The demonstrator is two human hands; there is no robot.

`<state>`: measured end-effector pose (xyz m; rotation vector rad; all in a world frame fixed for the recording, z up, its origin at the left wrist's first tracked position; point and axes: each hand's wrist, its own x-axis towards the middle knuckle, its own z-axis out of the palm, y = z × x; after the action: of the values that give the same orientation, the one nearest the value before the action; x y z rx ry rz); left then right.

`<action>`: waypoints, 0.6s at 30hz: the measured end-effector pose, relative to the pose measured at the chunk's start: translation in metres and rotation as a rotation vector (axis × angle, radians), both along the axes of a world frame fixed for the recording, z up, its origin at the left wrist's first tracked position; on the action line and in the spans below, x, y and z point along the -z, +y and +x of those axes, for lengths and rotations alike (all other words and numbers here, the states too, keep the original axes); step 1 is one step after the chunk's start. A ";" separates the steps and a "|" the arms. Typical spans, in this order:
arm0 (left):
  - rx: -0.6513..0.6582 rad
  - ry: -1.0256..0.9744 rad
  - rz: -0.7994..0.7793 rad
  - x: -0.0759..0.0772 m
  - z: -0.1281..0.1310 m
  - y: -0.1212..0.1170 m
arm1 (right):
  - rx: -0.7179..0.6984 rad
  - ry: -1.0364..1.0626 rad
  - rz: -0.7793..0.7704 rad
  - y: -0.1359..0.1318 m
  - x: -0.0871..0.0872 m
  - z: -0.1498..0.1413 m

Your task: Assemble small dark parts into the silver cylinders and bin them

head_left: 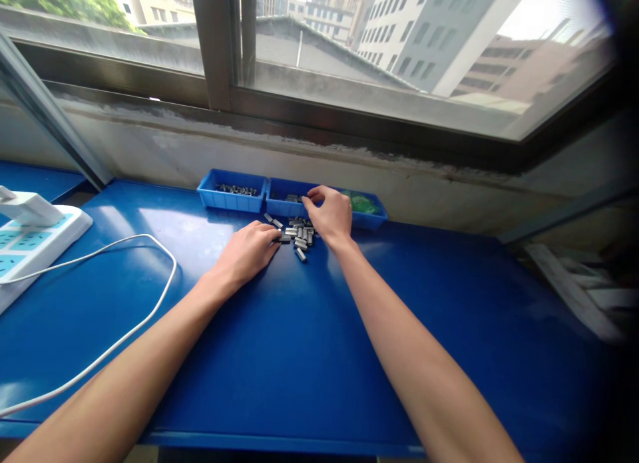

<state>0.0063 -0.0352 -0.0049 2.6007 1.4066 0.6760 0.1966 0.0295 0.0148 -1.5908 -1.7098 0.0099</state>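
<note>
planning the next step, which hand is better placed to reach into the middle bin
Probably the right hand: it is at the middle bin, while the left hand is at the loose metal pieces.

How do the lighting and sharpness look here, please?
All in the head view: glare streaks the blue table at left; the sky at upper right is washed out; the right edge falls dark and blurred; the metal pieces show little fine detail.

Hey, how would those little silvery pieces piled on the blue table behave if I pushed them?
The silvery pieces are likely stiff, given their straight edges. Their metallic sheen hints they may feel heavy for their size. On the glossy table, lying loose, they'd probably slide and scatter.
</note>
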 end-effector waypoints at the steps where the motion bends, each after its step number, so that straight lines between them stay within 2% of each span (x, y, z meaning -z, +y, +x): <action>1: 0.006 0.006 0.008 0.000 0.000 0.000 | -0.007 0.010 0.013 -0.003 -0.001 0.000; 5: 0.051 0.018 0.030 0.001 0.000 0.000 | -0.077 0.099 0.050 -0.025 -0.002 -0.001; 8: 0.054 0.003 0.030 0.003 0.000 0.001 | -0.166 0.222 0.024 -0.047 0.002 -0.001; 11: 0.038 -0.019 0.026 0.004 -0.001 0.002 | -0.197 0.330 -0.020 -0.063 0.009 0.000; 18: -0.039 -0.098 0.040 0.008 -0.004 0.004 | -0.250 0.425 -0.105 -0.069 0.015 0.003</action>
<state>0.0025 -0.0308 -0.0128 2.5377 1.4322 0.8340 0.1997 -0.0392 -0.0002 -1.3197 -1.5729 0.5321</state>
